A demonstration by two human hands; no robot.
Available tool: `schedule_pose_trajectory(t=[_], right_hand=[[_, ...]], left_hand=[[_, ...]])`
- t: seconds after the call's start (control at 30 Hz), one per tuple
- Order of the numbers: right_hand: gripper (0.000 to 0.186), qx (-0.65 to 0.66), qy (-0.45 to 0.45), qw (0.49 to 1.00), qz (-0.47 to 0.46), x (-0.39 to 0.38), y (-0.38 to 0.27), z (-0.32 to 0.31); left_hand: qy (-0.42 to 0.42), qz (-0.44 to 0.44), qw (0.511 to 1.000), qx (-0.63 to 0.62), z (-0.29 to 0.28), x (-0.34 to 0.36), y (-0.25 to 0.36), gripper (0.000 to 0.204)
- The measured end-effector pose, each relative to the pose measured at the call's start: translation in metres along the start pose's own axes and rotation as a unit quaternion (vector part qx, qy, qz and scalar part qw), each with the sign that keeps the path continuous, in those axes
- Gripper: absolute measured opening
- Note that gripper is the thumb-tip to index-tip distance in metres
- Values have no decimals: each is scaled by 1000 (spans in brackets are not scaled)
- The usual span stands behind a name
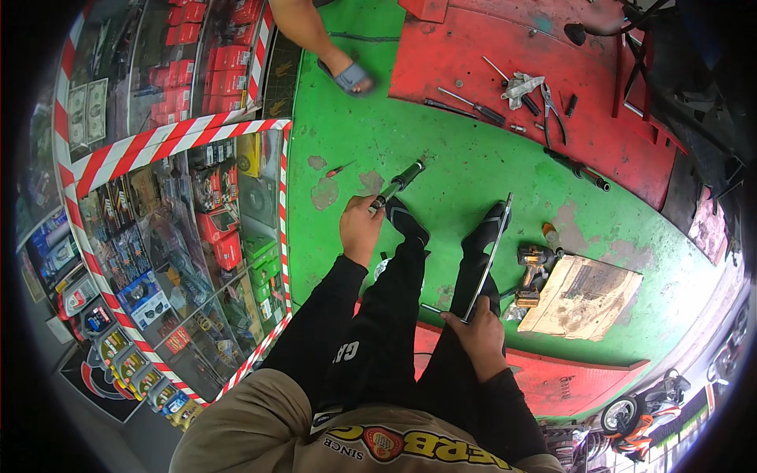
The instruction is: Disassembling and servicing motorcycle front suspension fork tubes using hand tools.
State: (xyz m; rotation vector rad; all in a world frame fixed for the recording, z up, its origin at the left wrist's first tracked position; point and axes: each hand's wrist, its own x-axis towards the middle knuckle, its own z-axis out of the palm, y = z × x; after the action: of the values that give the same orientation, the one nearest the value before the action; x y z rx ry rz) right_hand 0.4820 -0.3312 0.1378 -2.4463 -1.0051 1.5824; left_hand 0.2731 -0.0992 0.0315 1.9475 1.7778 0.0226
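Observation:
My left hand is closed round the near end of a dark metal tube, which points up and away to the right over the green floor. The tube has a shiny band and a dark round far end. Lower right, my right hand grips a long silver T-handle wrench near its crossbar. Its shaft rises past my right shoe, and one arm of the crossbar sticks out to the left. The fingers hide where bar and shaft meet. Tube and wrench are apart.
Pliers, screwdrivers and a second dark tube lie at the red platform. A cordless drill stands beside stained cardboard. Left is a glass display case; another person's sandalled foot is ahead.

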Motion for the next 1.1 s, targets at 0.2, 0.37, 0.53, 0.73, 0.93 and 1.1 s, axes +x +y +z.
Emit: schedule_pose_trajectory(t=[0.2,0.37,0.53,0.73,0.93,1.1], right_hand=[[73,-2,-8,1000,11,1,-2,-3],[73,0,-6,1000,6,0,-3,-2],[70,2,0,1000,2,0,-3,-1],[70,-4,4,1000,2,-1,0,3],[70,-13,35,999,-23,-5,-4,-8],[69,-11,12,997,-75,-26,-14,-47]], left_hand=[[-11,-19,1000,-16,-3,0,6,26],[-7,-6,1000,-9,-4,-1,4,27],[-5,3,1000,-7,-1,-3,2,28],[-7,-14,1000,-27,-4,-4,5,35],[-34,-32,999,2,-20,-13,8,53],[27,-50,998,25,-51,-59,-22,32]])
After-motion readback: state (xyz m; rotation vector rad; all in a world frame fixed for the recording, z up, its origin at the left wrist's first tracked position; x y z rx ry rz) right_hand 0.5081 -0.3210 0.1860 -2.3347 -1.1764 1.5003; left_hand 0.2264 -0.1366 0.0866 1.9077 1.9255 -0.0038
